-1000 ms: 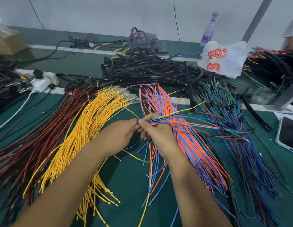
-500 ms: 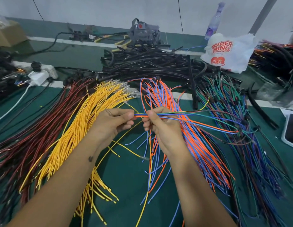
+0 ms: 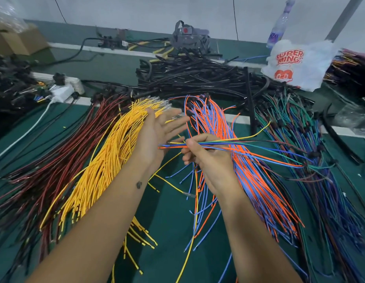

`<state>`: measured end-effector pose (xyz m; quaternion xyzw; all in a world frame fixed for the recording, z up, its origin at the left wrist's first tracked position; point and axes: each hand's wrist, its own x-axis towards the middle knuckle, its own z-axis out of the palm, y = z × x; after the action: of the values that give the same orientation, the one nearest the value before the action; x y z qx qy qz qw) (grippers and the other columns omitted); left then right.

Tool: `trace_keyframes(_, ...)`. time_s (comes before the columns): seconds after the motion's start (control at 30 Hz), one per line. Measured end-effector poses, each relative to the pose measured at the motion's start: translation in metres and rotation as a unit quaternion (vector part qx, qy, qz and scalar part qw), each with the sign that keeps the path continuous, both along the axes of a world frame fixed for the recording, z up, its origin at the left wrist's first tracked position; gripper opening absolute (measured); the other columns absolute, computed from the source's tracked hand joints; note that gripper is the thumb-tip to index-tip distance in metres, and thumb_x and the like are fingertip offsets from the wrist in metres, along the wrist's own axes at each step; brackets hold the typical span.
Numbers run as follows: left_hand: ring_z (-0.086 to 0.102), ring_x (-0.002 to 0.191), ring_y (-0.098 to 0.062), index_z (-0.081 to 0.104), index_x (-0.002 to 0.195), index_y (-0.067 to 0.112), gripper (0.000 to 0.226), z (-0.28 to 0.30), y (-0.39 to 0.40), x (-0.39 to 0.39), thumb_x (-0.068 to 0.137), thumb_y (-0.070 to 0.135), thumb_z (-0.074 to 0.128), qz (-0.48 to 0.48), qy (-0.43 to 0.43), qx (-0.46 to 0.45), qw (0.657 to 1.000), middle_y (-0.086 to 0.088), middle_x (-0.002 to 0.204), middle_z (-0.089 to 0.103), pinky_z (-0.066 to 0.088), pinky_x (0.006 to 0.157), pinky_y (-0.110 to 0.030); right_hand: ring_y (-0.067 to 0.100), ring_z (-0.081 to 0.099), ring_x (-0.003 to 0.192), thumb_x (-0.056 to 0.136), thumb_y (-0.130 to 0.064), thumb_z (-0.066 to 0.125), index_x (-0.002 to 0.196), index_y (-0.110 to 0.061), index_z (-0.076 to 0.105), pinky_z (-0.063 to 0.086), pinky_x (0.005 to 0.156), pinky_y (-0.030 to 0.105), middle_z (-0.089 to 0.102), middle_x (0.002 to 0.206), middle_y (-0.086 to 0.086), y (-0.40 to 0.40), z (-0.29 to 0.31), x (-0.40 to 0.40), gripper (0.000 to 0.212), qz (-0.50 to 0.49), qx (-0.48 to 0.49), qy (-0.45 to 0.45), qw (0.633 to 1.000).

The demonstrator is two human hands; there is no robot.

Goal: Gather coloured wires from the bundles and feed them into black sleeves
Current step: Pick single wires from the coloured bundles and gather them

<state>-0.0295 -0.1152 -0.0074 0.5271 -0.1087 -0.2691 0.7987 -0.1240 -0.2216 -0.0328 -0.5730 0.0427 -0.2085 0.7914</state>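
Pinched in right hand (image 3: 206, 160): small bunch of mixed coloured wires (image 3: 249, 145), ends pointing left, tails trailing right over the orange-and-blue bundle (image 3: 238, 160). Left hand (image 3: 157, 135): released, palm up, fingers spread, just left of wire ends. Yellow bundle (image 3: 108, 160) left; black sleeves (image 3: 198, 76) heaped far centre on green table (image 3: 169, 217).

A white printed plastic bag (image 3: 298, 64) sits far right, a clear bottle (image 3: 279, 25) just behind it and a cardboard box (image 3: 16, 42) far to its left.
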Motion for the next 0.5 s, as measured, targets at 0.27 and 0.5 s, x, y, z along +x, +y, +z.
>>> trace_keyframes(0.27,0.064,0.109,-0.031,0.064,0.107,0.020,0.074,-0.004,-0.005,-0.004,0.094,0.066,0.007,-0.012,0.026,-0.049,0.998,-0.013,0.114,0.069,0.049,0.088,-0.042,0.017,0.062,0.055,0.089,-0.002,0.062,0.077,-0.011,0.069,0.052,0.056,0.023,0.067,0.065,0.007,0.004,0.000,-0.001,0.016,0.001,-0.018,0.014,1.000)
trace_keyframes(0.5,0.064,0.106,-0.033,0.061,0.117,0.018,0.078,-0.004,-0.011,-0.007,0.091,0.070,0.008,-0.065,0.059,-0.137,0.987,-0.019,0.119,0.065,0.056,0.075,-0.038,0.018,0.063,0.053,0.090,-0.003,0.062,0.076,-0.015,0.069,0.052,0.054,0.025,0.069,0.066,0.009,0.004,0.000,0.000,0.019,-0.002,-0.014,0.015,1.000)
